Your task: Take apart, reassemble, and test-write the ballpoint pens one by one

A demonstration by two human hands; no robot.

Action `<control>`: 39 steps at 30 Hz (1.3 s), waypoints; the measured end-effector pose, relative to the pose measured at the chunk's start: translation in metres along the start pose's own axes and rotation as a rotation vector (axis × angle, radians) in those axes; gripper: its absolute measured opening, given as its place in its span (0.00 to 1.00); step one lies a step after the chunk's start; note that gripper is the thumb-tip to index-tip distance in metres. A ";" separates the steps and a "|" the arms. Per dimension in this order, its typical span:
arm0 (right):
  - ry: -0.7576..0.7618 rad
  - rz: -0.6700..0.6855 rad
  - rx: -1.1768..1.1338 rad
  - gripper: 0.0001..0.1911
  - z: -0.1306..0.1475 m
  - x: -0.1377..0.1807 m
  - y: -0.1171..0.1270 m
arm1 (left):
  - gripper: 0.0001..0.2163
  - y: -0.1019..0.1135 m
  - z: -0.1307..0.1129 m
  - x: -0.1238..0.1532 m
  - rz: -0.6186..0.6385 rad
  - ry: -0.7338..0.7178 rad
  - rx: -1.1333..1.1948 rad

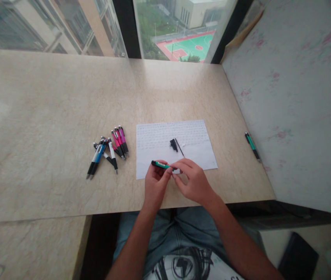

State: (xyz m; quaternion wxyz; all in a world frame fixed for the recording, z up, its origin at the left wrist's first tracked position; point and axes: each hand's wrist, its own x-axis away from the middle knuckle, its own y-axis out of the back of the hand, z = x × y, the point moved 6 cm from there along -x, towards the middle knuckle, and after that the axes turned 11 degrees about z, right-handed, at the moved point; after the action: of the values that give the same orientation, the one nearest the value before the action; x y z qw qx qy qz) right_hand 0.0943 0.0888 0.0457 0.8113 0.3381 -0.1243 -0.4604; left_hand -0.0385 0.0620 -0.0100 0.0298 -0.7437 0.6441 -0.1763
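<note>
My left hand [155, 184] is closed around the barrel of a green and black pen [161, 165], held nearly level above the paper's lower edge. The fingertips of my right hand [193, 181] pinch at the pen's right end; whatever small part lies between them is mostly hidden. Beneath and beyond both hands lies a sheet of paper [150, 134] with handwritten lines on its upper half. On the sheet are small black pen parts [173, 145] and a thin dark refill [179, 147] slanting beside them.
Left of the paper lies a loose pile of blue and white pens [98, 157], with pink and purple pens [120, 140] beside it. Another green pen [252, 146] rests far right along the patterned wall [288, 116]. The stone-like counter [51, 101] runs back to a window.
</note>
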 end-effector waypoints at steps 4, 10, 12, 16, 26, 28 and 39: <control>-0.001 -0.070 0.057 0.08 0.005 0.009 -0.003 | 0.13 -0.002 0.000 -0.001 0.027 -0.012 -0.040; -0.193 -0.328 0.161 0.06 -0.032 0.010 0.024 | 0.12 -0.008 -0.003 0.000 0.088 -0.029 -0.076; -0.279 -0.385 0.266 0.07 -0.049 0.008 0.032 | 0.11 -0.008 -0.003 0.001 0.090 -0.030 -0.092; -0.334 -0.357 0.382 0.09 -0.067 -0.002 0.032 | 0.09 -0.008 -0.003 0.001 0.105 -0.037 -0.143; -0.339 -0.460 0.179 0.16 -0.063 0.048 0.034 | 0.07 -0.010 -0.005 0.004 0.143 -0.015 -0.192; -0.333 -0.433 0.162 0.16 -0.067 0.051 0.032 | 0.07 -0.010 -0.005 0.004 0.143 -0.020 -0.196; -0.371 -0.318 0.511 0.09 -0.069 -0.006 0.038 | 0.09 -0.009 -0.005 0.005 0.144 -0.025 -0.184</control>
State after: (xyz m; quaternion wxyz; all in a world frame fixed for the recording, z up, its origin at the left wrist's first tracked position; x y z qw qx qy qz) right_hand 0.1511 0.1372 0.0205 0.5823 0.4559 -0.3263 -0.5887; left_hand -0.0312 0.0595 -0.0020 -0.0179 -0.6972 0.7090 -0.1043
